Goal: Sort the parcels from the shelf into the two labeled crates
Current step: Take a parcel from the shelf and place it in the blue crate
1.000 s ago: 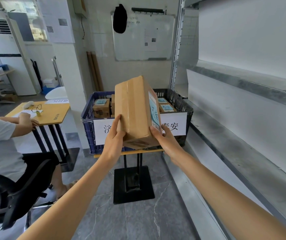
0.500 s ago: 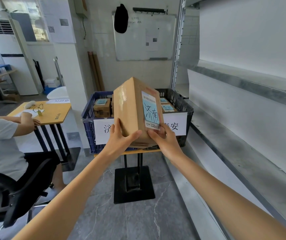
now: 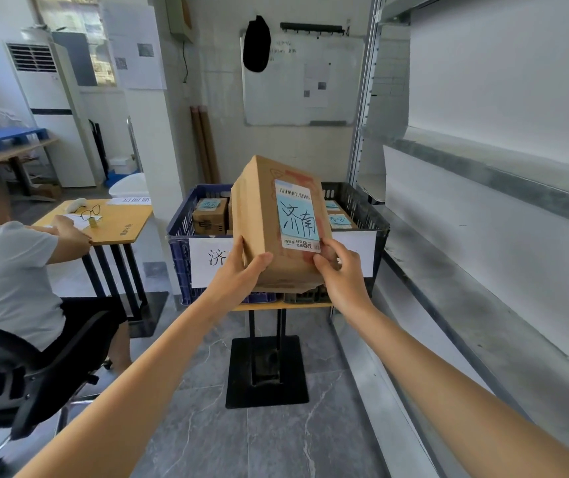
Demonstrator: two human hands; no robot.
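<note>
Both hands on this one. My left hand [image 3: 241, 274] is wrapped round the bottom left corner of the parcel [image 3: 262, 232] with the thumb across the front. My right hand [image 3: 340, 270] pinches the lower right edge, thumb just under the label [image 3: 297, 217].

I'm gripping it low on purpose so my fingers don't cover the writing. It's stood on end with the label side turned to me so I can read it: blue sticker, handwritten 济南. The parcel is up in the air in front of the two crates, not resting on either.

Behind it, side by side on a little stand [image 3: 290, 374], sit the blue crate [image 3: 181, 236] on the left and the black crate [image 3: 362, 208] on the right. Each has a white paper sign on the front. The parcel hides most of both, but the blue crate's sign [image 3: 207, 260] starts with 济, so I reckon that's where this one goes.

Both crates already have boxes in them, so I'll probably need to find a gap. The metal shelf [image 3: 483, 305] runs along my right.
</note>
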